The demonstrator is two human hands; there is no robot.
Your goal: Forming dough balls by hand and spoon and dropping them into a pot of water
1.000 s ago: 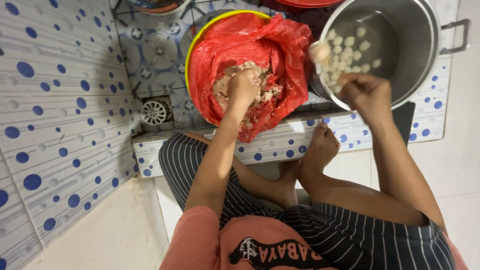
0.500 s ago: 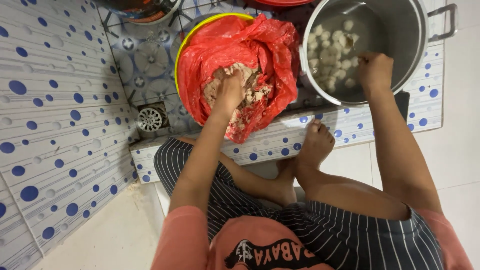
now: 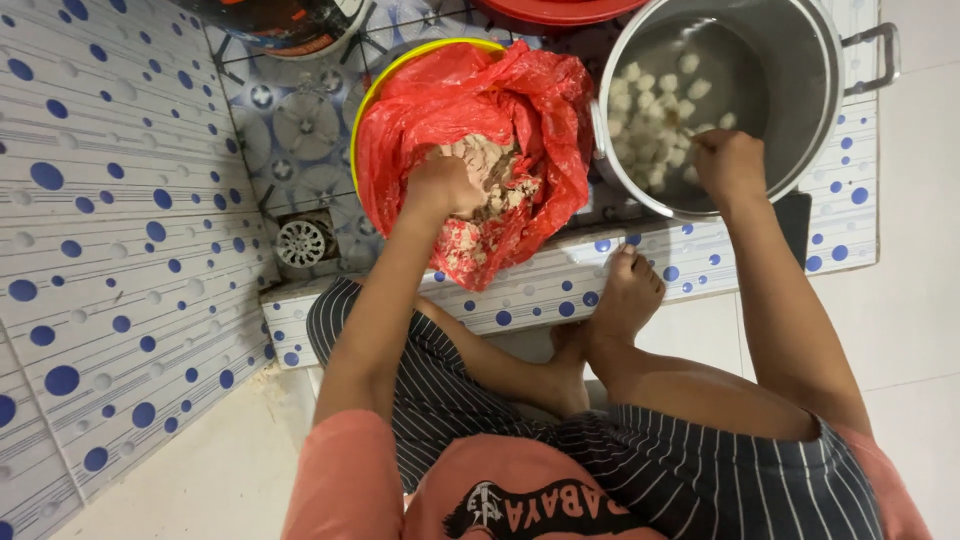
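Pinkish paste [image 3: 495, 175] sits heaped in the red bag [image 3: 480, 110] lining the yellow basin [image 3: 385, 80], and the left hand [image 3: 440, 185] is clenched on a lump of it. Right of that, the right hand [image 3: 730, 165] hangs fisted over pale balls [image 3: 650, 120] floating in the steel pot [image 3: 800, 60]; whether it grips anything, I can't tell

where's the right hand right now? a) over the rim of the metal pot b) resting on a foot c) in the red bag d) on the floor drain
a: the right hand reaches over the rim of the metal pot, above the pale balls in the water, while the left hand is in the red bag.
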